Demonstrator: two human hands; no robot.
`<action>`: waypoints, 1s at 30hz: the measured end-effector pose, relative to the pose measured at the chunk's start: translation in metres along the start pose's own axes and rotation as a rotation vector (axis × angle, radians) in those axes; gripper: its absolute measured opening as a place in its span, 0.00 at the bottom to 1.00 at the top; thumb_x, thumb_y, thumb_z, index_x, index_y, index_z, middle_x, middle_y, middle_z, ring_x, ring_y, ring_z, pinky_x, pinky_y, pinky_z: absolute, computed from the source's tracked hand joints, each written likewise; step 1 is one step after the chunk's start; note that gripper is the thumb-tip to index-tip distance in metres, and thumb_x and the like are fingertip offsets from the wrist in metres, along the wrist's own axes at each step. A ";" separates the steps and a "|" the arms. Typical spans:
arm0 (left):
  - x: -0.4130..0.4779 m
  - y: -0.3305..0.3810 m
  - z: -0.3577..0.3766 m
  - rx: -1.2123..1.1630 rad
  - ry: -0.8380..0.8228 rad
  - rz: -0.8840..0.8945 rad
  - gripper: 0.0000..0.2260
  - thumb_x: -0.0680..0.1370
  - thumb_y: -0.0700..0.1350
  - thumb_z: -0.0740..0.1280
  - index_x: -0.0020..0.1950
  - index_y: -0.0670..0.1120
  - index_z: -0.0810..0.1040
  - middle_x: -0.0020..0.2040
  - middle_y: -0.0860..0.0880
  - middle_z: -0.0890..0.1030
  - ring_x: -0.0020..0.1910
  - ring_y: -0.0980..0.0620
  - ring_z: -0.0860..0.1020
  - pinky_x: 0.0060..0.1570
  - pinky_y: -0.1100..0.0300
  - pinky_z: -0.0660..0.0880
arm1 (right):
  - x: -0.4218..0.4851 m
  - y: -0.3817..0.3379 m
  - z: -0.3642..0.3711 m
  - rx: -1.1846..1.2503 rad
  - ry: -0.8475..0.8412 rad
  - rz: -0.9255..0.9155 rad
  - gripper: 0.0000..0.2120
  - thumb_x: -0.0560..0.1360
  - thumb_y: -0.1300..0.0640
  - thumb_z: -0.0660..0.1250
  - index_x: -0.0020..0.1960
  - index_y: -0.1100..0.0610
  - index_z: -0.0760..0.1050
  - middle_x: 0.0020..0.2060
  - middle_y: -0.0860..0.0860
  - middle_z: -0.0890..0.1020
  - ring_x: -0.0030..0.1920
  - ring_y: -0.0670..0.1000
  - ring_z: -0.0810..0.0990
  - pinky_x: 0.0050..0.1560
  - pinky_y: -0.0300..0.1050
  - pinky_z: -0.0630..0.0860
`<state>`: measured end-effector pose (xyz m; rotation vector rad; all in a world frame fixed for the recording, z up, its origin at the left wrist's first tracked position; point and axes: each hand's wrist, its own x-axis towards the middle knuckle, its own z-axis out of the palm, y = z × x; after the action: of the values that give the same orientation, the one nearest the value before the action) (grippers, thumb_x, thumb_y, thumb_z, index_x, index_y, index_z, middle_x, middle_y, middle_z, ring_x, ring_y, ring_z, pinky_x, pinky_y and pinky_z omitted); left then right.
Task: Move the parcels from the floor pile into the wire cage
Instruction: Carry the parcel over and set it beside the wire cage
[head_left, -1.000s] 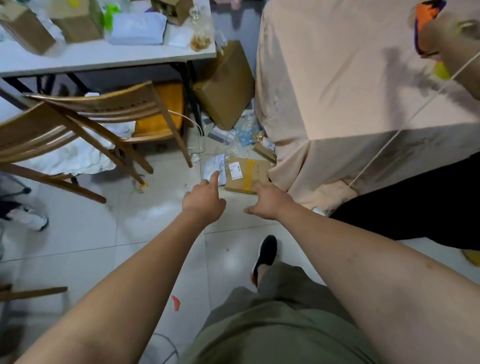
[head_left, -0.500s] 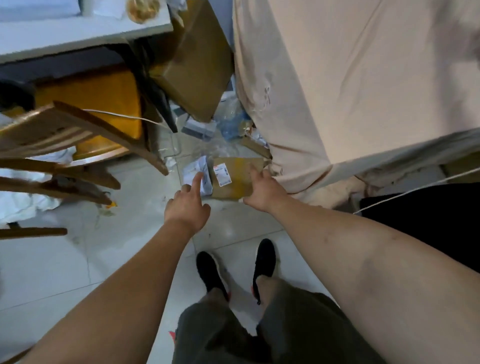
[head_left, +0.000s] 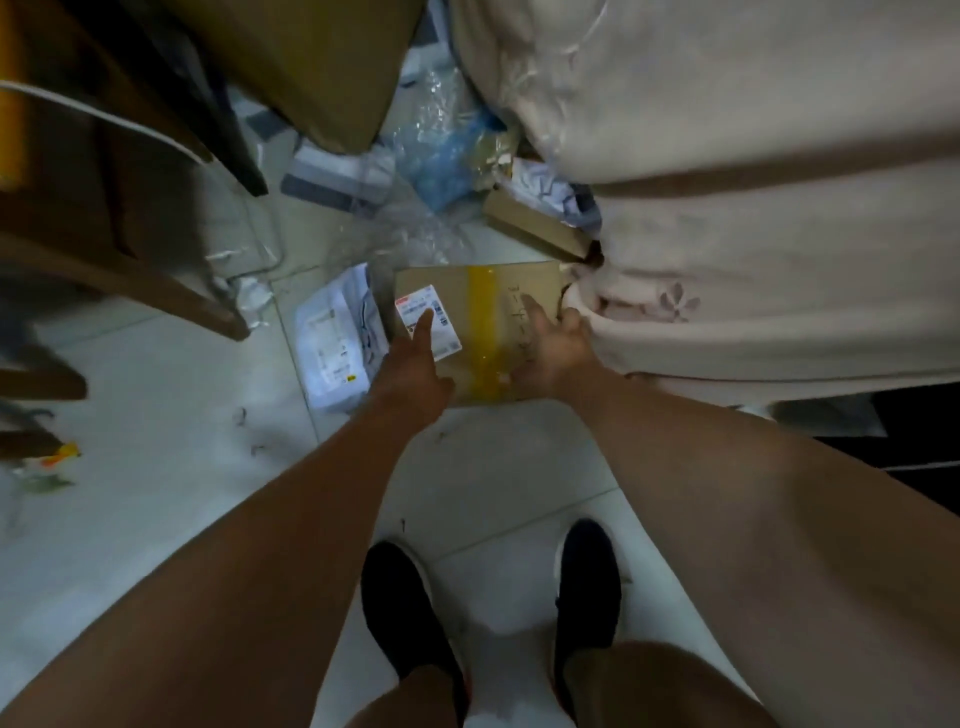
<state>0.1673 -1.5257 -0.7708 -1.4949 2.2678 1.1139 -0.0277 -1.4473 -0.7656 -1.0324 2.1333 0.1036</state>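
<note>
A flat brown cardboard parcel (head_left: 483, 301) with a yellow tape stripe and a white label lies on the tiled floor. My left hand (head_left: 415, 364) lies on its near left part, index finger stretched over the label. My right hand (head_left: 553, 343) rests on its right part with fingers spread. Left of it lies a white plastic mailer (head_left: 335, 343). Behind are a smaller brown box (head_left: 535, 226), a blue plastic-wrapped parcel (head_left: 447, 150), a grey-and-white packet (head_left: 337, 176) and clear wrap. The wire cage is not in view.
A pink cloth (head_left: 753, 182) drapes over something bulky on the right, touching the parcel's right edge. A large tilted cardboard box (head_left: 311, 62) stands at the back. Wooden chair legs (head_left: 130, 280) crowd the left. My black shoes (head_left: 410, 623) stand on the tiles below.
I have bent lower and closer to the pile. Both hands moved forward from the parcel's near edge onto its top, the left onto the label, the right onto the right part.
</note>
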 end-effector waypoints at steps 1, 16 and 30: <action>0.021 -0.011 0.014 0.015 0.029 -0.002 0.44 0.76 0.47 0.73 0.84 0.51 0.50 0.83 0.42 0.53 0.76 0.38 0.65 0.71 0.44 0.69 | 0.019 0.010 0.013 -0.014 0.002 0.012 0.58 0.68 0.39 0.78 0.82 0.40 0.40 0.77 0.63 0.53 0.79 0.67 0.52 0.77 0.63 0.59; 0.155 -0.113 0.091 -0.132 0.006 0.070 0.59 0.64 0.55 0.83 0.84 0.59 0.46 0.83 0.44 0.48 0.82 0.43 0.47 0.80 0.44 0.53 | 0.152 0.081 0.080 0.216 -0.005 -0.041 0.68 0.53 0.34 0.84 0.74 0.21 0.36 0.81 0.58 0.39 0.81 0.65 0.39 0.79 0.60 0.58; -0.042 -0.033 -0.084 -0.166 0.064 -0.040 0.58 0.65 0.52 0.84 0.83 0.65 0.46 0.74 0.41 0.67 0.70 0.39 0.69 0.71 0.46 0.68 | -0.049 -0.007 -0.037 0.308 0.022 -0.091 0.69 0.56 0.41 0.86 0.74 0.21 0.36 0.79 0.61 0.45 0.77 0.69 0.58 0.72 0.61 0.69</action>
<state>0.2338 -1.5600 -0.7053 -1.6520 2.2237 1.2887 -0.0257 -1.4341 -0.7047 -0.9476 2.0376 -0.2733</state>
